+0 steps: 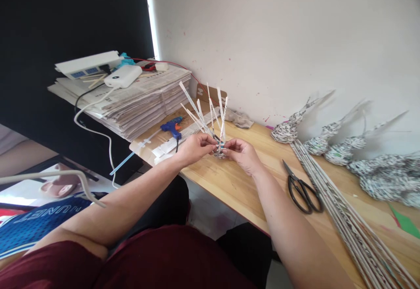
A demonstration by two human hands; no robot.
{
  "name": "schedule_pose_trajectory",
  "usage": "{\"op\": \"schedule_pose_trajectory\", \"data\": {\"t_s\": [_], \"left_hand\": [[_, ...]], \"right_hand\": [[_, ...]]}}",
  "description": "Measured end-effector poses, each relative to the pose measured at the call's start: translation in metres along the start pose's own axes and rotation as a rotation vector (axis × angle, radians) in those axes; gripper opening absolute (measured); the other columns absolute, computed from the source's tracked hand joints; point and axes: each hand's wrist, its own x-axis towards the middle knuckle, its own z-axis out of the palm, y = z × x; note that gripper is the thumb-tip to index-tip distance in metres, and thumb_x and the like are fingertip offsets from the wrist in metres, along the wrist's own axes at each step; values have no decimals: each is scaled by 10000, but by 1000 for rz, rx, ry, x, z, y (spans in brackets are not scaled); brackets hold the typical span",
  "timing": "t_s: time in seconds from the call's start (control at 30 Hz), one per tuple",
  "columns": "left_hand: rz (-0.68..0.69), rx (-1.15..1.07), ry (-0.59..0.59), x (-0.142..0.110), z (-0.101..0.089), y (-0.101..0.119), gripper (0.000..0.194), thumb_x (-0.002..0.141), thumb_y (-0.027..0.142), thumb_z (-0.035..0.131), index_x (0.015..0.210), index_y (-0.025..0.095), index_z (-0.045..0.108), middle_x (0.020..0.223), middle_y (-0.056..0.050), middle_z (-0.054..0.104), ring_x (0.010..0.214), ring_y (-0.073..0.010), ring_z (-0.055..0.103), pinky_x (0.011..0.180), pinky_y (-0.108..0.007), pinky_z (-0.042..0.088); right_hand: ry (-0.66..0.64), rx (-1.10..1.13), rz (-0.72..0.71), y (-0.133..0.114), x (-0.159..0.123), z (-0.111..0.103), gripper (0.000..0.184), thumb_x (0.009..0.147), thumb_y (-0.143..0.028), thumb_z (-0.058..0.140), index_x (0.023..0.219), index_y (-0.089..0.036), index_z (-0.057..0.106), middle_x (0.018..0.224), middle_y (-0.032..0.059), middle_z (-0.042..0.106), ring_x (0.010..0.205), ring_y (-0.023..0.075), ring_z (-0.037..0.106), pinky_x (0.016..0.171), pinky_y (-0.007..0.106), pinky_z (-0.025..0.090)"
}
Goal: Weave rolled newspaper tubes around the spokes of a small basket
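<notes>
While both hands pinch at one spot, a small woven paper piece (219, 153) sits between them

We list the left hand (198, 147) as nearly closed, thumb and fingers bent and pinched on the piece's left side. The right hand (242, 153) is likewise nearly closed, its thumb and fingertips on the right side. Long paper strips (224, 116) fan upward and toward the far side from the grip.

Pose: both forearms reach in from the near side and converge; wrists low, over the wooden table (236, 188), near its edge. Whether the piece touches the wood we cannot tell.

Edges and room: the table's near edge runs beneath the forearms. Tabletop separates the right hand from black-handled scissors (296, 179), right; beyond them lie paper rods (341, 206) and, far right by the wall, woven paper forms (285, 131). Left, we note a blue glue gun (171, 127) and a newspaper stack (147, 112).
</notes>
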Motion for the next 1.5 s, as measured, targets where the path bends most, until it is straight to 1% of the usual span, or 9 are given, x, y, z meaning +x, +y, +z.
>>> {"op": "schedule_pose_trajectory", "data": {"t_s": [0.2, 0.4, 0.53, 0.7, 0.9, 1.03, 1.2, 1.4, 1.5], "left_hand": [[43, 91, -2, 3, -1, -6, 111, 780, 211, 722, 879, 162, 731, 777, -33, 765, 704, -142, 709, 667, -243, 529], [72, 173, -38, 3, -4, -3, 138, 793, 254, 714, 898, 171, 750, 779, -23, 761, 695, -134, 684, 661, -240, 507], [81, 233, -55, 3, -6, 0, 149, 794, 275, 711, 889, 168, 752, 799, -29, 767, 707, -141, 686, 669, -245, 508], [102, 322, -20, 2, -6, 0, 170, 798, 272, 694, 920, 182, 770, 825, -22, 783, 743, -158, 706, 701, -259, 516], [204, 487, 13, -3, -3, 4, 144, 822, 259, 657, 886, 198, 771, 830, -7, 784, 761, -159, 709, 724, -256, 501], [246, 519, -10, -2, -4, 5, 137, 816, 236, 643, 874, 195, 760, 766, 6, 758, 701, -140, 679, 674, -236, 477], [232, 541, -74, 1, -5, 4, 153, 809, 235, 627, 882, 192, 755, 689, 15, 721, 632, -133, 636, 608, -226, 448], [232, 597, -93, 3, -5, 6, 164, 799, 209, 612, 870, 189, 757, 709, 2, 740, 653, -147, 663, 637, -240, 467], [219, 533, -122, 4, -6, 4, 172, 811, 232, 619, 893, 188, 763, 750, -5, 765, 690, -156, 690, 674, -247, 487]], "right_hand": [[23, -7, 25, -3, -1, 2, 441, 575, -500, 930, 763, -194, 673, 758, 5, 714, 661, 133, 650, 638, 292, 574], [1, -33, 7, -2, 0, 1, 444, 570, -483, 933, 776, -191, 671, 765, 0, 701, 673, 134, 646, 680, 315, 576], [-25, -49, -17, 1, 1, -2, 459, 557, -476, 941, 795, -196, 666, 812, 7, 719, 728, 151, 671, 721, 330, 579], [-35, -82, -41, 5, 3, -4, 452, 546, -456, 950, 774, -191, 664, 785, 2, 721, 707, 146, 672, 733, 324, 570], [-61, -104, -60, 5, 4, -4, 433, 559, -457, 945, 739, -190, 655, 737, -4, 708, 677, 143, 662, 715, 320, 551], [-65, -109, -78, 5, 5, -4, 440, 566, -475, 937, 738, -194, 645, 717, -16, 690, 656, 134, 644, 685, 306, 535], [-68, -113, -94, 6, 5, -3, 424, 591, -464, 921, 739, -193, 629, 733, -17, 686, 652, 125, 636, 668, 288, 530], [-61, -126, -110, 7, 4, -2, 405, 615, -436, 903, 810, -214, 625, 802, -13, 708, 700, 140, 668, 711, 303, 567], [-62, -155, -116, 7, 4, -2, 381, 632, -425, 888, 836, -215, 644, 842, 7, 732, 730, 152, 689, 741, 315, 577]]}}
